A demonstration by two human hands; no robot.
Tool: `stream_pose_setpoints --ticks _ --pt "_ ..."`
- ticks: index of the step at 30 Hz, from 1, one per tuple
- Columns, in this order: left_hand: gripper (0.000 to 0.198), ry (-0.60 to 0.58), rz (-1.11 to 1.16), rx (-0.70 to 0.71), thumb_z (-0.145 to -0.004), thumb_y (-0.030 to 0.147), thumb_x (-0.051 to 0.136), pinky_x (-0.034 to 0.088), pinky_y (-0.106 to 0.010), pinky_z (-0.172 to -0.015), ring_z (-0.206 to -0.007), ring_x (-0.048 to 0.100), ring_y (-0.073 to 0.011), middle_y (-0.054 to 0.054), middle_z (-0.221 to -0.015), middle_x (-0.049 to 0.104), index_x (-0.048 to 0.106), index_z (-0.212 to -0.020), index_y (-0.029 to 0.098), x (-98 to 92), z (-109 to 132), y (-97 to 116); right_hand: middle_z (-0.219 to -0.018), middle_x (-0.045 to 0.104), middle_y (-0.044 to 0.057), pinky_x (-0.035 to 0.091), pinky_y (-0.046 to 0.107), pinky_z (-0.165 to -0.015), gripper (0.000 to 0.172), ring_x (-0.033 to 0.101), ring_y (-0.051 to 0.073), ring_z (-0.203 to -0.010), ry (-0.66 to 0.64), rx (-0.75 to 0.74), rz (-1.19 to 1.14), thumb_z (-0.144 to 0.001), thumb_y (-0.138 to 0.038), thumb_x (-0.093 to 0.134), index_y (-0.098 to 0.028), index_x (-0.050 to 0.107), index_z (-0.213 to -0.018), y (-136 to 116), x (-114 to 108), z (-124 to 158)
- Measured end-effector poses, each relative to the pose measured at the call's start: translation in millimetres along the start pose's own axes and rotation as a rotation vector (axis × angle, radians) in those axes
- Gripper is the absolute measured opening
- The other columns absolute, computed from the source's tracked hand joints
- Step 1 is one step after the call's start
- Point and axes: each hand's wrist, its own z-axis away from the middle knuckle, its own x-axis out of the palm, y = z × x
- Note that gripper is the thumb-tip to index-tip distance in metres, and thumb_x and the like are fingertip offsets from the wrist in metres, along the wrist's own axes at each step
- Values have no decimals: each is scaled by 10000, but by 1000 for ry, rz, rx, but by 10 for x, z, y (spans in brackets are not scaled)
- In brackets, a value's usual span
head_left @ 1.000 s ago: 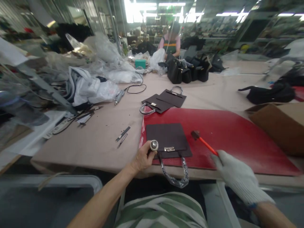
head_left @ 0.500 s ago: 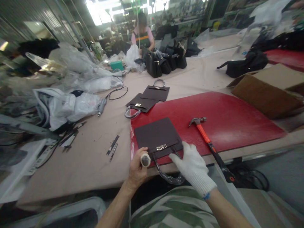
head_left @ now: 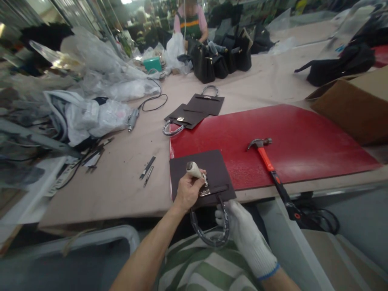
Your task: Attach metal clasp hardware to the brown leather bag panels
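My left hand (head_left: 188, 190), bare, is closed around a tool with a white-wrapped handle (head_left: 194, 169). It is over the dark brown bag panel (head_left: 178, 169), just above the shiny metal clasp (head_left: 205, 192); the tool's working end is hidden by my fingers. The panel lies near the table's front edge, its plastic-wrapped carrying handle (head_left: 212, 242) hanging over toward me. In a white knit glove, my right hand (head_left: 242, 222) grips the panel's lower right edge, fingers curled behind the carrying handle. A claw hammer (head_left: 266, 159) with an orange and black grip rests to the right.
Under the panel is a red board (head_left: 291, 137). Two similar panels (head_left: 209, 105) lie beyond it. A cutter knife (head_left: 147, 167) and a slim metal tool (head_left: 148, 176) are on the left. Farther off are black bags (head_left: 203, 64), a brown box (head_left: 348, 109) and a person (head_left: 190, 24).
My left hand has moved from the panel's near left corner up over the clasp, tilting the tool. My gloved right hand has slid down off the panel's top to its near edge.
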Motion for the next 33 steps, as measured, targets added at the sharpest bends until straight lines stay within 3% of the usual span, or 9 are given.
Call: stream_pose_setpoints --ticks 3,7,9,12,15,24,33 --pt "313 -11 9 -14 -791 380 809 544 -279 -799 -852 690 -182 -92 -996 769 753 -993 148 -38 55 0 -759 725 42 588 332 -628 563 674 187 -627 -112 67 -125 -578 -505 928 -165 670 -945 -183 -23 -86" --pt "354 -32 61 -47 -759 422 846 539 -282 -807 -847 688 -185 -95 -959 772 763 -954 139 -112 86 55 -680 694 26 513 268 -493 472 607 154 -529 -239 20 -72 -624 -476 920 -171 679 -893 -259 45 -160" --pt "389 -36 94 -80 -748 449 861 541 -284 -810 -839 689 -185 -99 -946 773 767 -952 131 -137 98 86 -671 682 12 492 248 -472 439 593 143 -517 -232 -30 -29 -662 -485 895 -189 672 -898 -235 106 -188" --pt "421 -51 126 -130 -744 473 877 542 -278 -776 -806 687 -179 -106 -930 775 773 -943 117 -154 119 133 -635 662 13 482 242 -443 404 583 144 -477 -115 -124 148 -744 -546 819 -198 665 -877 -205 165 -212" --pt "419 -53 196 -112 -747 476 886 557 -293 -791 -826 709 -197 -111 -927 780 779 -943 122 -122 123 179 -600 654 38 500 257 -426 436 602 169 -455 -56 -158 295 -746 -562 809 -162 679 -859 -205 174 -203" --pt "348 -156 282 -21 -770 420 888 554 -287 -790 -837 709 -191 -93 -965 788 793 -967 150 122 23 232 -616 664 39 531 284 -468 532 577 159 -468 -140 -199 213 -643 -575 861 -128 703 -884 -212 231 -130" --pt "366 -151 354 -81 -769 429 892 565 -322 -796 -880 731 -229 -120 -1031 792 768 -971 150 11 135 333 -572 646 35 558 304 -517 427 593 181 -510 -274 -246 163 -672 -557 854 -160 723 -761 -136 239 -172"
